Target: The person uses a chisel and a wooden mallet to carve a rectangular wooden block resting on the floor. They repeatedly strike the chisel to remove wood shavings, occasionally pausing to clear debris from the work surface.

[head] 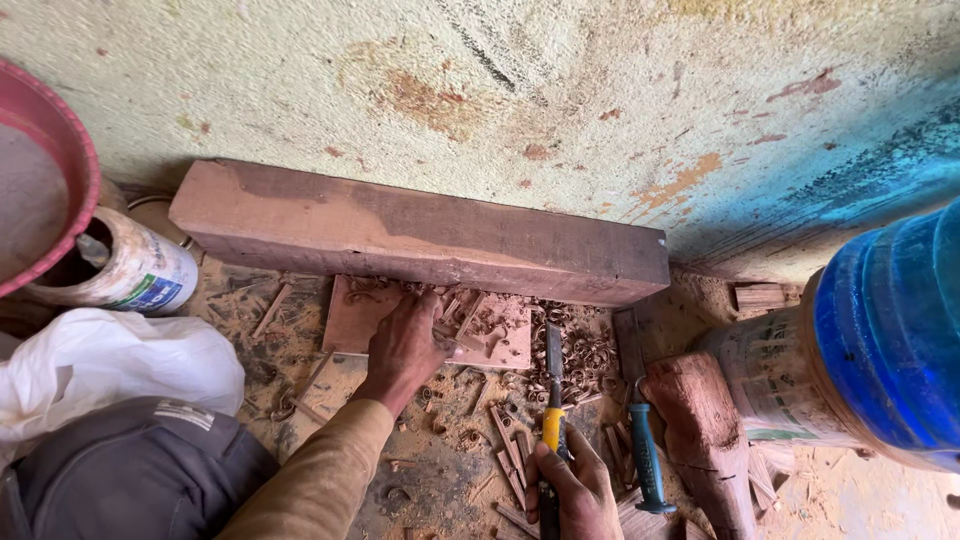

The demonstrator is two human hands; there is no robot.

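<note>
Gripped low in the frame, the right hand (575,490) wraps its fingers round the yellow-and-black handle of a chisel (552,400), whose steel blade points away toward the small flat wooden panel (500,335). That panel lies just ahead of the blade tip, partly under the left hand (405,345), which presses down on it with fingers spread, pinning it against the floor and the long beam beyond. Judging from this, good work here means keeping the holding fingers clear of the blade's line, steadying the panel firmly, and taking shallow cuts along the grain.

Reddish hardwood shows everywhere: the panel is smooth-faced with roughly cut recesses, and curled shavings (580,350) and splintered offcuts litter the dusty ground between the hands. Just right of the right hand lies a second chisel (640,430) with a teal handle, beside a rough-hewn wooden mallet (705,430). Beyond the left hand, a thick squared beam (420,230) rests against the stained plaster wall. Farther right stands a blue plastic drum (890,340).
</note>
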